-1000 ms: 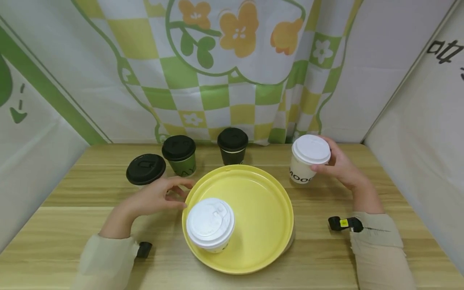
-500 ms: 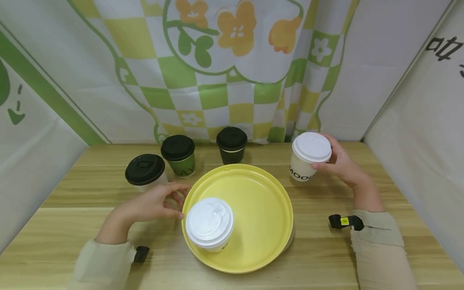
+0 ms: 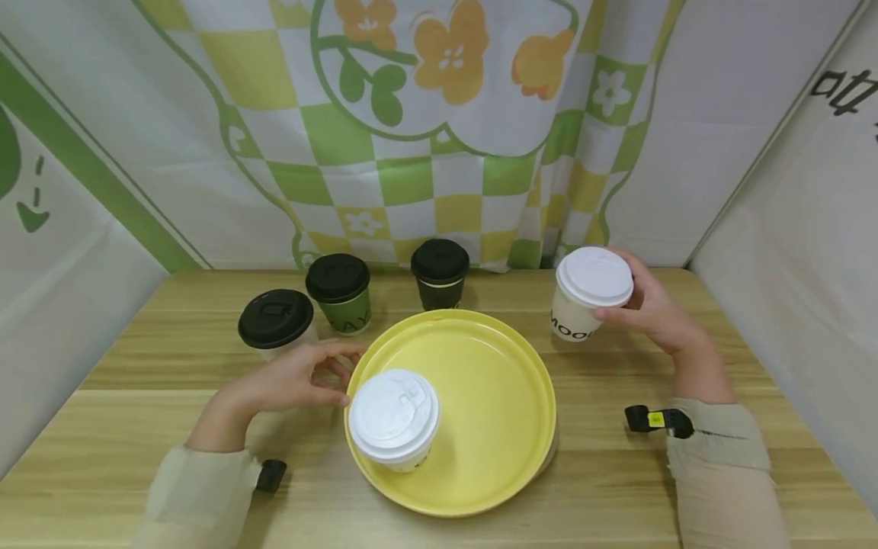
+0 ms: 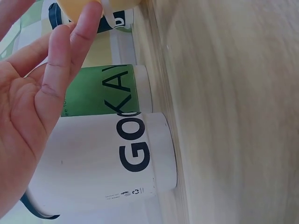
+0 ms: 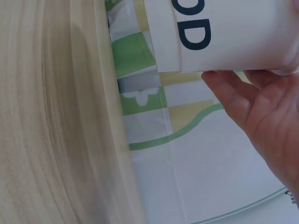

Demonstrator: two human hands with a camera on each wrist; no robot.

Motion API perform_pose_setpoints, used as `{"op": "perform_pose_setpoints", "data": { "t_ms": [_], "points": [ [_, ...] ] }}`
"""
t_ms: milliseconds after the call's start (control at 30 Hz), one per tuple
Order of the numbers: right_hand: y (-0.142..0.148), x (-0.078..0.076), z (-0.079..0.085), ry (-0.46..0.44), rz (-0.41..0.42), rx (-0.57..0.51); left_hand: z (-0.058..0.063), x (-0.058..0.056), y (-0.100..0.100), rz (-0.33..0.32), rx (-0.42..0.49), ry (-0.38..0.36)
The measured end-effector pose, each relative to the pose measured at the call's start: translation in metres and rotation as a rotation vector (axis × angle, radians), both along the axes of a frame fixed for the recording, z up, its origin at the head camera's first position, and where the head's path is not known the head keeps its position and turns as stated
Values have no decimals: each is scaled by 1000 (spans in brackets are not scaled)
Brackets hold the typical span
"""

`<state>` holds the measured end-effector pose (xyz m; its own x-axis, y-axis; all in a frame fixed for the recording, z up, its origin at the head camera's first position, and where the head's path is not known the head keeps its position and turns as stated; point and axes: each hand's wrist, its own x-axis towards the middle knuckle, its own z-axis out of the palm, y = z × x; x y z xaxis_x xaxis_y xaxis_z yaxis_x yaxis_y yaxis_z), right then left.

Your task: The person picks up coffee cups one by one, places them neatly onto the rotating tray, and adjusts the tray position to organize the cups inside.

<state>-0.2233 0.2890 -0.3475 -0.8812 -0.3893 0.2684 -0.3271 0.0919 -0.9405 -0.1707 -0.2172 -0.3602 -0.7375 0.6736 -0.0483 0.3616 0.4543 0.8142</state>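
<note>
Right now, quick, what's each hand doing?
Left hand: open, holding nothing, right by the round yellow tray.
Right hand: holding the white paper cup with a white lid.

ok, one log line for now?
right hand: holds white-lidded cup off table | left hand: at edge of yellow tray, contact unclear | on tray: second white-lidded cup

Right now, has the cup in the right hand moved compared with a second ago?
Yes, slightly: in the head view, the held cup and right hand sit a little farther right, away from the black cup.
</note>
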Motion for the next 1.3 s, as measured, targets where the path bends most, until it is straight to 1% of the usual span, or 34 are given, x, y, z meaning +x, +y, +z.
{"op": "perform_pose_setpoints", "data": {
  "t_ms": [233, 533, 700, 900, 1133, 1300],
  "points": [
    [-1, 3, 5, 4, 4, 10, -1, -3, 0, 1, -7, -10],
    [-4, 6, 9, 34, 43, 25, -2, -7, 1, 4, -30, -17],
    [-6, 9, 12, 38, 45, 30, -3, -9, 2, 6, -38, -7],
    [-10, 11, 16, 66, 53, 13, -3, -11, 2, 13, -48, 0],
    [-18, 13, 21, 112, 104, -17, -2, -13, 4, 14, -50, -2],
    [-24, 15, 24, 119, 144, -31, -2, -15, 5, 16, -61, 3]
  ]
}}
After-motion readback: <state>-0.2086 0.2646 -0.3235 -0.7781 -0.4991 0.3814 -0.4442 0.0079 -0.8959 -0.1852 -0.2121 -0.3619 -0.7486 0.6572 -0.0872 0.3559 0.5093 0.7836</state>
